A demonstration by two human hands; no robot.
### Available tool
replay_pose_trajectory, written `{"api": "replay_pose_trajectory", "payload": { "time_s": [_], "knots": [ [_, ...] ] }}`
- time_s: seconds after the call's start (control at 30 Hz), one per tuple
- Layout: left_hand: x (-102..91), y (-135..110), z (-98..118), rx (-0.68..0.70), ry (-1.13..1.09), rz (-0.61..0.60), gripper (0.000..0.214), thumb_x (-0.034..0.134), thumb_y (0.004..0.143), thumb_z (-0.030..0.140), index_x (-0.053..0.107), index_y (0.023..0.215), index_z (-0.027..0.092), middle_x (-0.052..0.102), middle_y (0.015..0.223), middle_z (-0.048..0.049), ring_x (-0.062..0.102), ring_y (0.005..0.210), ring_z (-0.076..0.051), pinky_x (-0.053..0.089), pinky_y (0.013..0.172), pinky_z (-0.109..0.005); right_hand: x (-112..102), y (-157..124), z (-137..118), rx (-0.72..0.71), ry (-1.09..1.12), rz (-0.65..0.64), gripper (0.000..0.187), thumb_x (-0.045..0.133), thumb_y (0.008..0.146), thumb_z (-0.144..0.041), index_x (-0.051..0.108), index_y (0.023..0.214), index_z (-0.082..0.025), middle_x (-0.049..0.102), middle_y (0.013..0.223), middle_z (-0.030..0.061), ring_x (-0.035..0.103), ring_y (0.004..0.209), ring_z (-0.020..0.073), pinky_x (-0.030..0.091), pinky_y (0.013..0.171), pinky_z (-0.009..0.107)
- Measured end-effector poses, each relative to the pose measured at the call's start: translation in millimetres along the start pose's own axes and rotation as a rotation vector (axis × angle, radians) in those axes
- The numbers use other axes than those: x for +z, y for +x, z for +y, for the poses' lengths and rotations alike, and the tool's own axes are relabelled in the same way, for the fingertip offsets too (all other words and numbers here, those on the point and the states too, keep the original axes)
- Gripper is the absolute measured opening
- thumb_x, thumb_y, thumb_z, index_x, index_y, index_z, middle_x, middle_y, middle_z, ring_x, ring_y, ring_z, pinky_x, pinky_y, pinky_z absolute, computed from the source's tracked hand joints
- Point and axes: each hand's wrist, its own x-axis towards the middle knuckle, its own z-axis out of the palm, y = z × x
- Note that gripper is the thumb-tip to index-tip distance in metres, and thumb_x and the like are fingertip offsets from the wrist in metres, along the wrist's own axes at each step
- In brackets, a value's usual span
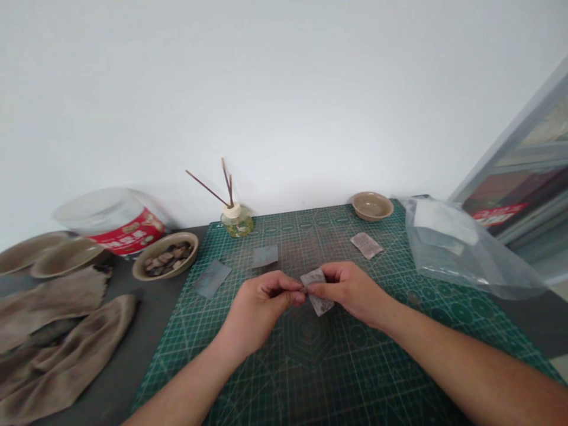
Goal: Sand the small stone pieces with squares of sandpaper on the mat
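Note:
My right hand (350,290) pinches a small grey-brown abrasive sheet (320,303) over the middle of the green cutting mat (337,367). My left hand (261,305) is closed in a pinch against the sheet's left edge; what its fingertips hold is too small to make out. Another piece of similar sheet (366,245) lies flat on the mat beyond my right hand. Two grey sheets (265,255) (212,277) lie flat to the left, beyond my left hand.
A reed diffuser bottle (236,220) stands at the mat's far edge, an empty tan bowl (372,206) to its right. A clear plastic bag (457,248) lies at right. At left are a bowl of small stones (166,256), a plastic tub (118,220), shallow dishes (64,256) and brown cloths (57,331).

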Motion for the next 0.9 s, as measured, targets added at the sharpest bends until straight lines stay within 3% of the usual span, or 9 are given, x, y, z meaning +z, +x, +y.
{"api": "replay_pose_trajectory", "payload": {
  "time_s": [0.17, 0.37, 0.67, 0.9],
  "knots": [
    [2.3, -1.2, 0.0, 0.072, -0.017, -0.034, 0.009, 0.072, 0.073, 0.013, 0.075, 0.074, 0.022, 0.076, 0.083, 0.0010, 0.069, 0.081, -0.016, 0.052, 0.076, -0.025, 0.6, -0.1, 0.8, -0.012, 0.037, 0.005, 0.025, 0.071, 0.082, -0.038, 0.070, 0.086, -0.013, 0.063, 0.074, 0.0005, 0.051, 0.062, 0.0107, 0.039, 0.058, 0.023],
    [5.2, -0.8, -0.7, -0.029, -0.144, 0.017, 0.008, 0.073, 0.071, 0.014, 0.074, 0.075, 0.020, 0.075, 0.074, 0.0004, 0.069, 0.072, -0.016, 0.053, 0.069, -0.025, -0.5, 0.3, -0.9, -0.031, -0.004, 0.015, 0.025, 0.073, 0.080, -0.037, 0.070, 0.087, -0.013, 0.066, 0.077, 0.0014, 0.054, 0.065, 0.0119, 0.040, 0.060, 0.023],
    [8.4, -0.5, -2.3, 0.014, -0.206, 0.044, 0.008, 0.073, 0.072, 0.012, 0.072, 0.071, 0.019, 0.074, 0.074, 0.0000, 0.069, 0.072, -0.015, 0.054, 0.071, -0.025, -1.0, 1.3, 0.3, -0.048, -0.015, 0.016, 0.025, 0.073, 0.079, -0.038, 0.069, 0.087, -0.014, 0.066, 0.078, 0.0014, 0.055, 0.067, 0.0133, 0.041, 0.061, 0.024],
    [5.7, 0.8, -3.6, 0.080, -0.021, 0.025, 0.006, 0.075, 0.073, 0.019, 0.071, 0.078, 0.019, 0.074, 0.085, -0.0022, 0.069, 0.081, -0.018, 0.053, 0.076, -0.029, -0.4, 2.4, -1.8, -0.140, -0.205, 0.272, 0.022, 0.066, 0.085, -0.037, 0.063, 0.078, -0.017, 0.059, 0.070, -0.0013, 0.050, 0.064, 0.0131, 0.038, 0.059, 0.024]
  ]
}}
